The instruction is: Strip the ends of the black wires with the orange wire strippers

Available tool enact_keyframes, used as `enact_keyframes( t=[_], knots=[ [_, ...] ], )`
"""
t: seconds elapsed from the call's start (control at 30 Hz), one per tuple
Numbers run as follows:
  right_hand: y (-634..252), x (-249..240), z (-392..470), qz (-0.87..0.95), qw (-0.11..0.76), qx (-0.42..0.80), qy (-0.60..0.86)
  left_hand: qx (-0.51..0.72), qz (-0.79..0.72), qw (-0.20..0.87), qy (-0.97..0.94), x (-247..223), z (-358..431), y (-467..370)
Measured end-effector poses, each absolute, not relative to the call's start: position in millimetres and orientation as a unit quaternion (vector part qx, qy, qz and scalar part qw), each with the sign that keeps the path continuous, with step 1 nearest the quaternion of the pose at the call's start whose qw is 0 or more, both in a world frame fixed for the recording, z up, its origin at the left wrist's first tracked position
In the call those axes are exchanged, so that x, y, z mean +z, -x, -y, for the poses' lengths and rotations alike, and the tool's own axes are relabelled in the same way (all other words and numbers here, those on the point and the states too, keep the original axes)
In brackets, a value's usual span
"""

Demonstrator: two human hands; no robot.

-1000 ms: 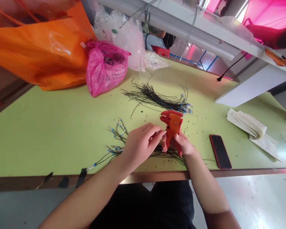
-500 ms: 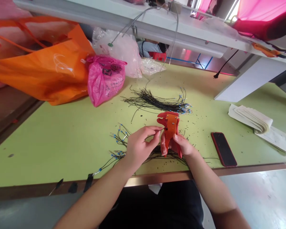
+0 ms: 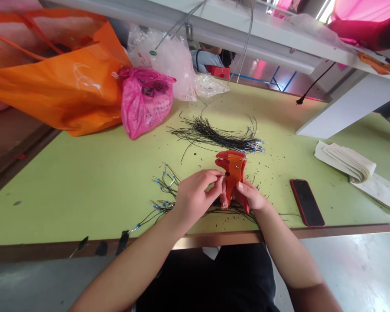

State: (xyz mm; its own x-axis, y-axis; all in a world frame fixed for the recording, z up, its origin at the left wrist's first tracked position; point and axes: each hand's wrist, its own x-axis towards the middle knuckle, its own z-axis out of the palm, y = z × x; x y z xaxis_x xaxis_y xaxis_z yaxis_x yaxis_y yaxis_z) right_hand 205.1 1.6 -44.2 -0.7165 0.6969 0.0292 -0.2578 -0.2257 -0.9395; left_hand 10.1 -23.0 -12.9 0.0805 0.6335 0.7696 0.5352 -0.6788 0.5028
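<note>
My right hand (image 3: 252,197) is wrapped round the handles of an orange-red wire stripper (image 3: 235,168), held upright above the table. Beside its jaws, my left hand (image 3: 195,195) is closed in a pinch at the side of the tool. A thin black wire shows between those fingertips and the stripper, though most of it is hidden by the hand. Below both hands lies a bunch of black wires (image 3: 211,211), whose blue-collared ends (image 3: 162,206) stick out to the left. Another bundle of black wires (image 3: 219,135) rests farther back, its blue tips pointing right.
A phone (image 3: 307,203) and folded white cloth or paper (image 3: 347,162) lie to the right. Orange (image 3: 74,86), pink (image 3: 149,104) and clear plastic bags (image 3: 169,65) stand at back left. A white shelf (image 3: 266,32) crosses above; a seated person (image 3: 206,60) is beyond.
The view has shifted slightly. My left fingertips have come closer to the stripper, so less of the wire shows between them. My right hand keeps the same hold.
</note>
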Motion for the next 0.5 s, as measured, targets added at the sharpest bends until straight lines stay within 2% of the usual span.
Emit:
enact_keyframes(
  t=[0.27,0.5],
  knots=[
    [-206.4,-40.1,-2.2,0.546,0.310,0.753,0.200,0.558,-0.421,0.070,-0.712,-10.8,22.1,-10.6],
    [-207.0,-38.4,-1.3,0.538,0.297,0.764,0.198,0.556,-0.476,0.188,-0.655,-4.3,24.3,-9.1]
  ],
)
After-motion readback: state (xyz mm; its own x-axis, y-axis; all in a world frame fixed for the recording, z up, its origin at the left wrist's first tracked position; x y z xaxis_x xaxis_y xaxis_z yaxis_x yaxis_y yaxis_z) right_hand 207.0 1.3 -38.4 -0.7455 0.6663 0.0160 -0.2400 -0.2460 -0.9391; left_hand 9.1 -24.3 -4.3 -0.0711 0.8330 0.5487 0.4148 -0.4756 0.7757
